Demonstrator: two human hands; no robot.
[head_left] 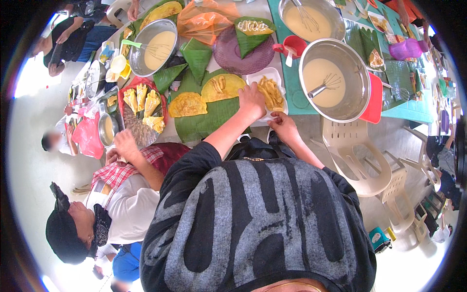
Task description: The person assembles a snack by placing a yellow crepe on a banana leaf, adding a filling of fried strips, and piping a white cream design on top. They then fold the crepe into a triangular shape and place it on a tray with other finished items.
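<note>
A white foam tray [279, 77] holding yellow strips of food [270, 93] lies in front of me at the table's edge. My left hand [252, 101] reaches over the tray's left side with its fingers bent together; what they hold, if anything, is hidden. At the tray's near edge my right hand [283, 127] pinches the rim between thumb and fingers. Left of the tray, a yellow crepe [232, 83] with a few strips on its middle rests on a banana leaf [204, 125]. A second, browner crepe [187, 105] lies beside it.
Steel bowls of pale batter with whisks stand right [335, 109] and far left [138, 62]. A purple plate [228, 56], folded leaf parcels [197, 58] and a red cup [294, 46] are behind the tray. A co-worker [129, 207] stands close at left; plastic chairs [357, 155] stand right.
</note>
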